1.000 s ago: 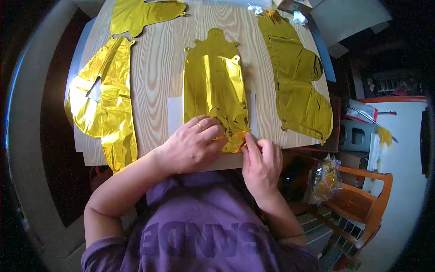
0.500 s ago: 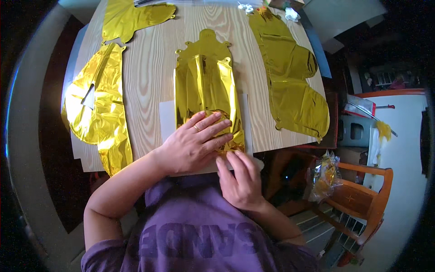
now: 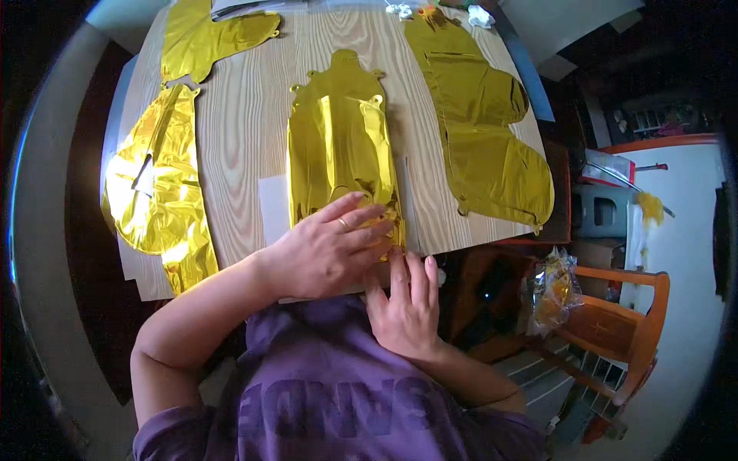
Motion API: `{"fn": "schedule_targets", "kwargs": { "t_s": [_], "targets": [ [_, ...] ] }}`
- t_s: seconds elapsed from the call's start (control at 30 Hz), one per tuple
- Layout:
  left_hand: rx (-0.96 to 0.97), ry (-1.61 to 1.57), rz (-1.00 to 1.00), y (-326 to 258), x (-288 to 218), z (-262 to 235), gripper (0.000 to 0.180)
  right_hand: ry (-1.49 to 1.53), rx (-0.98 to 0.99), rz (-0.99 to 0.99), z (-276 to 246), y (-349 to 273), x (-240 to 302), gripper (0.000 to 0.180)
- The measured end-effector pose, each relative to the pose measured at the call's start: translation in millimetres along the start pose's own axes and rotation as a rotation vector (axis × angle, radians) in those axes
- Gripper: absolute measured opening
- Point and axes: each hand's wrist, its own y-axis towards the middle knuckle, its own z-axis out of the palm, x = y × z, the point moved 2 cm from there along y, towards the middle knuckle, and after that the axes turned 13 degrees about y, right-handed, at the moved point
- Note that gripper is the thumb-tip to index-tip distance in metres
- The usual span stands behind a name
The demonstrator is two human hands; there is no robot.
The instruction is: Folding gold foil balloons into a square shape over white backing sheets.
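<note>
The left hand [image 3: 327,250] is lying palm-down with fingers extended and slightly parted, clenching nothing. It is covering the near end of a long gold metallic-foil piece with tabbed edges [image 3: 346,146]. The right hand [image 3: 407,311] is resting at the table's near edge, fingers straight and spread, index fingertip near the foil's lower border, holding nothing visible.

Step in hand, by judgement: flattening or folding the near end. The next move is likely calling for the left palm pinning the foil while the right fingers are working its lower edge.

The gold piece is lying centrally on a pale wood-grain tabletop [image 3: 242,131], partly over a flat whitish sheet [image 3: 274,207]. 3 more gold foil shapes are flanking it: 1 at near left [image 3: 171,180], 1 at far left [image 3: 188,46], running out of frame, and 1 at right [image 3: 480,127].

Hidden: the foil's covered end, including any fold there, and the right thumb's tip. Whether fingertips are touching the lower border is proving hard to tell.
</note>
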Motion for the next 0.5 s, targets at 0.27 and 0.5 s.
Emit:
{"fn": "schedule_targets", "kwargs": {
  "t_s": [0.27,0.5],
  "targets": [
    [-0.043,0.045,0.097,22,37,15,0.044,-0.024,0.025,-0.003,-2,-1,-3,0.048],
    [-0.107,0.076,0.051,48,91,19,0.037,-0.012,0.010,-0.005,-2,-4,-8,0.050]
  ]
}}
